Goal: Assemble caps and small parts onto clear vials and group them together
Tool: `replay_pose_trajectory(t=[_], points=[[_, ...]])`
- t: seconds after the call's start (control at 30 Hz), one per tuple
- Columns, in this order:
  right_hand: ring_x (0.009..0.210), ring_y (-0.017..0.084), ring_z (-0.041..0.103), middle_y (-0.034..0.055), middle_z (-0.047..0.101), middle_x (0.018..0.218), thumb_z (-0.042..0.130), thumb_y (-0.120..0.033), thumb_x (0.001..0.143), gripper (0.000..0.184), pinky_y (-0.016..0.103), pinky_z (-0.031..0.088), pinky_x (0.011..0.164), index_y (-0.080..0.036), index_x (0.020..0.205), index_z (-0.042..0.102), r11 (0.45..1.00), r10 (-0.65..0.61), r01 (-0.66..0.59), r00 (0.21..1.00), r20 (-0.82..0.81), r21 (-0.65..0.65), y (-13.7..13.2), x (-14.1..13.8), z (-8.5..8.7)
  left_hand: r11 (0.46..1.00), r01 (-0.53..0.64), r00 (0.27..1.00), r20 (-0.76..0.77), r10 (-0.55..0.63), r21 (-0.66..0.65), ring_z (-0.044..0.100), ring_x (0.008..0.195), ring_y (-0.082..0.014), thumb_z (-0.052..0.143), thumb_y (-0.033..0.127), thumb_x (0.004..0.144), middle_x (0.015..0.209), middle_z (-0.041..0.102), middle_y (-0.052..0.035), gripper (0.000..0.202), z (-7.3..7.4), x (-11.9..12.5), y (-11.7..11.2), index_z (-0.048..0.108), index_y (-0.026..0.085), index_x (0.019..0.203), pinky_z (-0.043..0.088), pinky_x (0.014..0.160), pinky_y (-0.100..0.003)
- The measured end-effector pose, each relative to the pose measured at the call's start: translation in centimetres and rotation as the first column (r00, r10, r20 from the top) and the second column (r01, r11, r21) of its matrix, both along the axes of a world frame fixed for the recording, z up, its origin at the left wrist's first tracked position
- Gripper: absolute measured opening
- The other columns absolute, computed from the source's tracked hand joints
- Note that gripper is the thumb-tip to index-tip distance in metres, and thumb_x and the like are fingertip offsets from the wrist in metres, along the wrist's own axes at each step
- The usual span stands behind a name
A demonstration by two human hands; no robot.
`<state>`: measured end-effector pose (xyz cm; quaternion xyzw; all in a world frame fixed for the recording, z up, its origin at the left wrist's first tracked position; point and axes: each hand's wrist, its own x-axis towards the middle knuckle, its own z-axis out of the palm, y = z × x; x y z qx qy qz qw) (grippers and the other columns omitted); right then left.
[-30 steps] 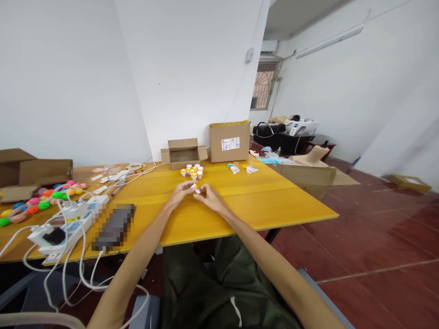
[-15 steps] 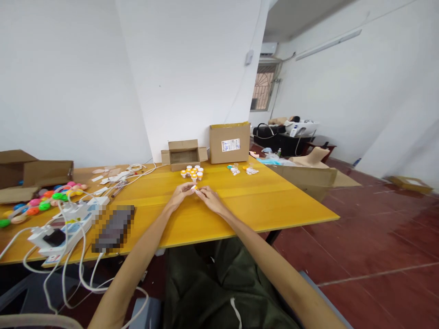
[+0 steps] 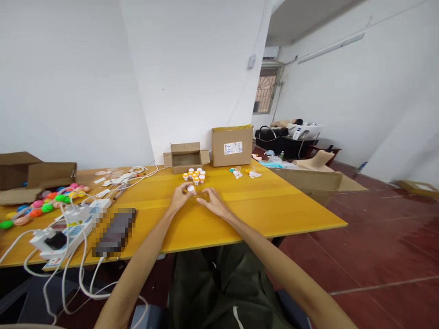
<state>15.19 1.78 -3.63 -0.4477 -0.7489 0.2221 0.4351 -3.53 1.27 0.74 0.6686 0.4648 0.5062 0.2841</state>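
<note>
My left hand (image 3: 180, 196) rests on the yellow table (image 3: 274, 205) and pinches a small white and orange cap-like piece (image 3: 190, 188) at its fingertips. My right hand (image 3: 213, 201) lies just to its right, fingers loosely curled and slightly apart, close to the piece but apparently holding nothing. Just beyond both hands stands a cluster of several small orange and white pieces (image 3: 194, 174). Both bare forearms reach in from the bottom of the view.
Two cardboard boxes (image 3: 185, 156) (image 3: 232, 145) stand at the table's far edge. More small parts (image 3: 244, 172) lie to the right of the cluster. Power strips with white cables (image 3: 63, 224), a dark blurred device (image 3: 115, 230) and coloured round toys (image 3: 41, 205) fill the left side.
The small piece, held between both hands before, now sits in the left fingertips alone, and the right hand has drawn slightly away. The view has shifted a little.
</note>
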Motion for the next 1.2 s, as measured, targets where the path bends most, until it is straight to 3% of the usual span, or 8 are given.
replay_pose_trajectory(t=[0.1, 0.17, 0.33, 0.5, 0.67, 0.83, 1.03, 1.2], points=[[0.114, 0.025, 0.057, 0.0056, 0.060, 0.115, 0.071, -0.055, 0.073, 0.049, 0.040, 0.044, 0.101, -0.026, 0.110, 0.058, 0.998, -0.060, 0.058, 0.990, -0.124, -0.022, 2.1, 0.4, -0.6, 0.980, -0.157, 0.979, -0.111, 0.170, 0.123, 0.066, 0.092, -0.0216, 0.070, 0.018, 0.069, 0.104, 0.071, -0.0063, 0.039, -0.7, -0.6, 0.9, 0.068, 0.019, 0.108, 0.053, 0.088, -0.037], [0.117, 0.026, 0.056, 0.0074, 0.059, 0.118, 0.070, -0.055, 0.074, 0.051, 0.040, 0.044, 0.102, -0.025, 0.113, 0.057, 0.990, -0.127, 0.112, 0.971, -0.203, -0.081, 4.0, 0.6, -0.6, 0.969, -0.211, 0.961, -0.157, 0.230, 0.127, 0.066, 0.089, -0.0204, 0.069, 0.013, 0.070, 0.102, 0.070, -0.0056, 0.043, -1.4, -1.0, 1.5, 0.064, 0.019, 0.112, 0.053, 0.090, -0.038], [0.123, 0.027, 0.054, 0.0101, 0.059, 0.128, 0.071, -0.053, 0.071, 0.056, 0.040, 0.041, 0.107, -0.023, 0.115, 0.056, 0.961, -0.250, 0.186, 0.900, -0.359, -0.202, 9.1, -0.3, 0.5, 0.971, -0.238, 0.942, -0.242, 0.232, 0.004, 0.067, 0.084, -0.0191, 0.068, 0.008, 0.072, 0.100, 0.068, -0.0038, 0.052, -2.5, -1.6, 3.0, 0.056, 0.021, 0.121, 0.054, 0.086, -0.036], [0.127, 0.027, 0.052, 0.0103, 0.058, 0.133, 0.070, -0.054, 0.070, 0.056, 0.039, 0.042, 0.107, -0.023, 0.116, 0.058, 0.941, -0.286, 0.155, 0.841, -0.459, -0.302, 12.5, -2.4, 1.7, 0.957, -0.290, 0.908, -0.314, 0.278, 0.009, 0.062, 0.112, -0.0275, 0.072, 0.018, 0.074, 0.115, 0.063, -0.0107, 0.055, -2.6, -1.9, 4.8, 0.052, 0.019, 0.125, 0.048, 0.100, -0.043], [0.122, 0.026, 0.057, 0.0097, 0.063, 0.129, 0.069, -0.053, 0.072, 0.052, 0.037, 0.046, 0.103, -0.023, 0.113, 0.062, 0.947, -0.240, 0.082, 0.822, -0.516, -0.309, 14.1, -3.7, 2.0, 0.957, -0.284, 0.909, -0.302, 0.287, 0.053, 0.044, 0.135, -0.0369, 0.084, 0.034, 0.063, 0.138, 0.048, -0.0184, 0.093, -2.6, -2.3, 6.7, 0.036, 0.018, 0.142, 0.033, 0.114, -0.052], [0.108, 0.022, 0.064, 0.0036, 0.072, 0.110, 0.070, -0.054, 0.071, 0.042, 0.034, 0.050, 0.096, -0.025, 0.102, 0.069, 0.956, -0.137, -0.030, 0.833, -0.536, -0.291, 15.0, -4.4, 2.1, 0.972, -0.228, 0.938, -0.254, 0.235, 0.057, 0.027, 0.146, -0.0392, 0.090, 0.039, 0.050, 0.152, 0.029, -0.0209, 0.125, -2.8, -2.4, 8.1, 0.020, 0.019, 0.150, 0.026, 0.118, -0.054], [0.099, 0.023, 0.067, 0.0033, 0.075, 0.097, 0.069, -0.053, 0.072, 0.034, 0.035, 0.052, 0.091, -0.022, 0.087, 0.072, 0.950, 0.030, -0.189, 0.846, -0.532, -0.248, 15.5, -5.1, 2.7, 0.986, -0.162, 0.948, -0.271, 0.165, 0.031, 0.023, 0.148, -0.0392, 0.092, 0.043, 0.044, 0.153, 0.026, -0.0212, 0.130, -2.5, -1.8, 9.2, 0.021, 0.021, 0.151, 0.025, 0.119, -0.055], [0.098, 0.023, 0.067, 0.0039, 0.075, 0.099, 0.071, -0.050, 0.072, 0.031, 0.037, 0.052, 0.091, -0.022, 0.087, 0.073, 0.911, 0.129, -0.317, 0.826, -0.549, -0.262, 15.7, -5.6, 3.0, 0.993, -0.093, 0.944, -0.309, 0.111, 0.074, 0.029, 0.145, -0.0374, 0.091, 0.046, 0.047, 0.146, 0.037, -0.0171, 0.118, -2.5, -1.9, 9.6, 0.033, 0.024, 0.147, 0.029, 0.117, -0.054]])
